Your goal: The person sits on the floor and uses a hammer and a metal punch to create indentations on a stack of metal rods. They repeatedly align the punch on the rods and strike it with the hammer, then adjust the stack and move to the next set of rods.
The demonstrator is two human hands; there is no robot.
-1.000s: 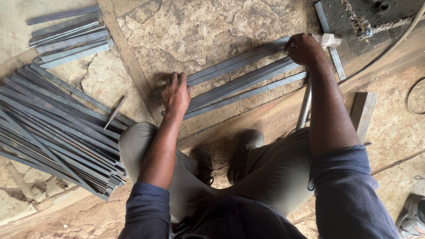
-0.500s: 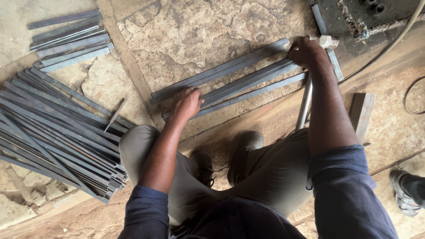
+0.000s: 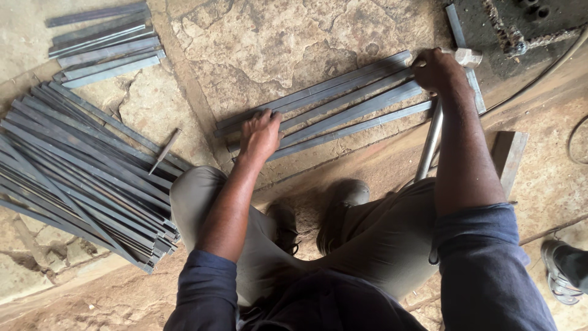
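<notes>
Several flat grey metal strips (image 3: 343, 104) lie side by side on the stone floor in front of my knees. My left hand (image 3: 260, 135) rests on their near left ends, fingers curled over the strips. My right hand (image 3: 438, 70) grips the far right ends of the same strips. A round steel rod (image 3: 429, 147) runs under my right forearm. I am crouched, with both shoes (image 3: 337, 211) just behind the strips.
A big fanned pile of metal strips (image 3: 73, 171) lies at the left, a smaller stack (image 3: 104, 46) above it. A short chisel-like tool (image 3: 165, 150) lies between pile and strips. A wooden block (image 3: 508, 159) sits right. Another person's shoe (image 3: 560, 270) shows at the lower right.
My left hand has moved from flat on the floor onto the left ends of the strips. The strips have been drawn closer together. My right hand stays at their right ends.
</notes>
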